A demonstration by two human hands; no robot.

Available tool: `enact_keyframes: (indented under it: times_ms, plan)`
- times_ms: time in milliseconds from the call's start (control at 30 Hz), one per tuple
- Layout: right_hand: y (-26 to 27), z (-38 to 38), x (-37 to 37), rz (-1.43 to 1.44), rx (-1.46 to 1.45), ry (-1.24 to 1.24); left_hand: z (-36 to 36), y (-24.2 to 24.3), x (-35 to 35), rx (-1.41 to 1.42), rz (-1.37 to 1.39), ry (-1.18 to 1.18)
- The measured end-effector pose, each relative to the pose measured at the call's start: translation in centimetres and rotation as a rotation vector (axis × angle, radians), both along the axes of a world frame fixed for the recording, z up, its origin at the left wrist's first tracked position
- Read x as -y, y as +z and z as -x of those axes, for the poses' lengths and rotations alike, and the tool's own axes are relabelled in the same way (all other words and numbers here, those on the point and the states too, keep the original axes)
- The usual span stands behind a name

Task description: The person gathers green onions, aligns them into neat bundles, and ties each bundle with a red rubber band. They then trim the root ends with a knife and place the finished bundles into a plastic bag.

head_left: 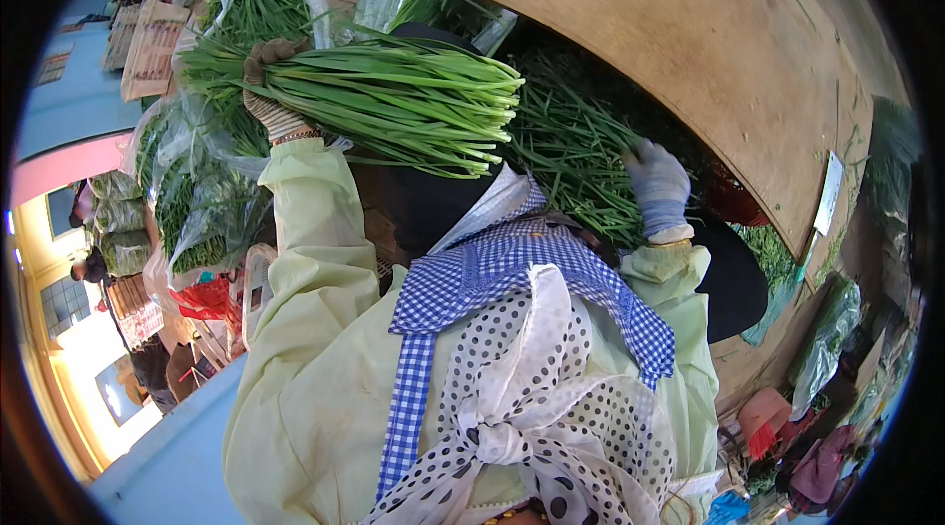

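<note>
My left hand (269, 86), in a brown and striped glove, grips a thick bunch of long green leafy stalks (399, 97), possibly garlic chives, near its leafy end. The pale cut ends point right. My right hand (657, 182), in a blue-grey glove, is slightly blurred and touches a loose heap of darker green leaves (576, 156) over my lap. Its fingertips are partly hidden among the leaves, so what they hold cannot be told. A blue gingham apron (509, 252) lies below the heap.
A wooden board (686, 23) curves along the upper right, with a long-handled white blade (828, 193) on its edge. Clear plastic bags of greens (207, 193) stand at the left. A wooden crate (153, 45) is at the upper left. Other people are farther off.
</note>
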State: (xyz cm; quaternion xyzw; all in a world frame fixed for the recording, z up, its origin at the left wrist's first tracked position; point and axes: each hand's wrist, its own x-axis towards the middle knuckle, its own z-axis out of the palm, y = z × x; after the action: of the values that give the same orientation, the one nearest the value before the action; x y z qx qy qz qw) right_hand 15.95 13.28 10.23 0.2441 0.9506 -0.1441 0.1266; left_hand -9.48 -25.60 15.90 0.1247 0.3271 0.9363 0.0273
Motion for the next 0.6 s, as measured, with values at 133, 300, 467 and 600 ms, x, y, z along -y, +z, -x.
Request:
enact_keyframes:
  times_ms: [133, 300, 467, 600]
  plan:
    - [2.3, 3.0, 5.2, 0.67, -0.719, 0.108, 0.3, -0.8, -0.2, -0.061, 0.027, -0.036]
    - [3.0, 6.7, 8.2, 1.075, -0.426, -0.055, 0.1, -0.3, -0.7, -0.071, 0.029, -0.053]
    - [2.8, 5.9, 7.3, 1.59, -0.315, -0.159, -0.5, -0.4, -1.4, -0.024, -0.065, -0.061]
    - [2.4, 5.2, 7.7, 1.798, -0.268, -0.332, -0.7, -0.8, -2.0, -0.03, -0.102, -0.094]
